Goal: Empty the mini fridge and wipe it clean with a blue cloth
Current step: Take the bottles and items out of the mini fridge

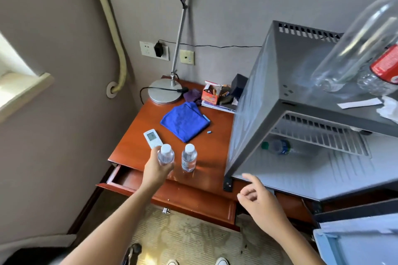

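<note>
The grey mini fridge (254, 114) stands on the right of the wooden desk (137, 135) with its door (355, 241) swung open at lower right. Inside it one bottle with a green cap (277, 146) lies on its side. My left hand (156, 168) grips a small clear water bottle (165, 154) standing on the desk. A second small bottle (189, 157) stands just to its right. My right hand (258, 198) hovers at the fridge's front lower edge, fingers loosely curled and holding nothing. The folded blue cloth (185, 121) lies on the desk behind the bottles.
A white remote (151, 137) lies by my left hand. A desk lamp (165, 92), an orange box (212, 93) and small items crowd the desk's back. The desk drawer (172, 198) is pulled open. Empty plastic bottles (364, 49) and paper scraps sit on the fridge top.
</note>
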### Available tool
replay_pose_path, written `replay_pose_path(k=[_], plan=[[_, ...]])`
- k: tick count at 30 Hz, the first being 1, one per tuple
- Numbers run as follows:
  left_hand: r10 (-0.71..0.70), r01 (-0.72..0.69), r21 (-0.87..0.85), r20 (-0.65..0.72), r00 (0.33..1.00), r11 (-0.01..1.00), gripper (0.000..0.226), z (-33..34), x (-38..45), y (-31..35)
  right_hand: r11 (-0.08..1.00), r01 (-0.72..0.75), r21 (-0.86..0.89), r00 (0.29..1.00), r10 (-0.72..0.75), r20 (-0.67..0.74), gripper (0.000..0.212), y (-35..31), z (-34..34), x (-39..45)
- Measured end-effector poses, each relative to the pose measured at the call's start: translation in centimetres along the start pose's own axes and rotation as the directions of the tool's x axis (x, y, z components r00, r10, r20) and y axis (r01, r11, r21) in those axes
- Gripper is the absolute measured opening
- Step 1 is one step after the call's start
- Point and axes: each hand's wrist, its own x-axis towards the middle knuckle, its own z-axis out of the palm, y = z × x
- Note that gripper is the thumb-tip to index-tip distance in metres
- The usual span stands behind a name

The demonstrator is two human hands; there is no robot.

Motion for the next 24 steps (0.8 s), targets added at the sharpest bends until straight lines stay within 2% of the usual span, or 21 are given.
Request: replay_pose_path(k=[3, 7, 11, 12, 14, 16, 17, 18, 20, 22, 24], plan=[[-0.011, 0.011, 0.006, 0.039, 0.999, 1.0, 0.058, 1.4, 1.4, -0.2, 0.999, -0.039, -0.033, 0.997, 0.036, -0.064, 0.057, -0.1, 0.0, -0.6], [-0.015, 0.015, 0.018, 0.013, 1.0, 1.0, 0.057, 2.4, 2.5, -0.2, 0.996, -0.06, -0.06, 0.993, 0.053, -0.105, 0.059, 0.2, -0.1, -1.4], [-0.037, 0.034, 0.047, 0.066, 0.997, 0.998, 0.067, 2.5, 2.5, 1.0, 0.992, -0.094, -0.081, 0.987, 0.082, -0.142, 0.058, 1.2, -0.2, -2.3], [-0.048, 0.044, 0.064, 0.05, 0.998, 0.997, 0.073, 2.3, 2.0, 1.5, 0.989, -0.105, -0.103, 0.985, 0.09, -0.145, 0.057, 1.5, -0.2, -2.4], [-0.042, 0.054, 0.152, -0.084, 0.996, 0.987, 0.083, 1.9, 0.3, 2.0, 0.977, -0.132, -0.165, 0.984, 0.109, -0.141, 0.055, 2.0, -0.5, -2.5], [-0.009, 0.061, 0.23, -0.221, 0.975, 0.971, 0.084, 1.5, -2.6, 1.6, 0.957, -0.156, -0.245, 0.983, 0.126, -0.132, 0.054, 2.6, -0.9, -2.4], [-0.027, 0.082, 0.22, -0.244, 0.969, 0.972, 0.082, 1.5, -4.3, 1.2, 0.944, -0.168, -0.283, 0.982, 0.134, -0.134, 0.054, 3.1, -1.2, -2.2], [-0.065, 0.106, 0.184, -0.218, 0.974, 0.977, 0.078, 1.8, -6.1, 0.8, 0.932, -0.176, -0.316, 0.981, 0.139, -0.137, 0.053, 3.6, -1.6, -1.7], [-0.089, 0.096, 0.143, -0.053, 0.995, 0.985, 0.064, 2.9, -9.6, 0.5, 0.902, -0.194, -0.386, 0.978, 0.148, -0.145, 0.052, 4.7, -2.4, -0.2], [0.013, -0.041, 0.197, 0.141, 0.99, 0.98, 0.056, 5.0, -12.7, 0.8, 0.869, -0.215, -0.445, 0.974, 0.16, -0.159, 0.055, 5.9, -3.8, 2.2], [0.179, -0.26, 0.32, 0.262, 0.948, 0.911, 0.061, 7.1, -14.9, 2.3, 0.833, -0.24, -0.499, 0.97, 0.18, -0.165, 0.06, 6.6, -5.3, 5.5]])
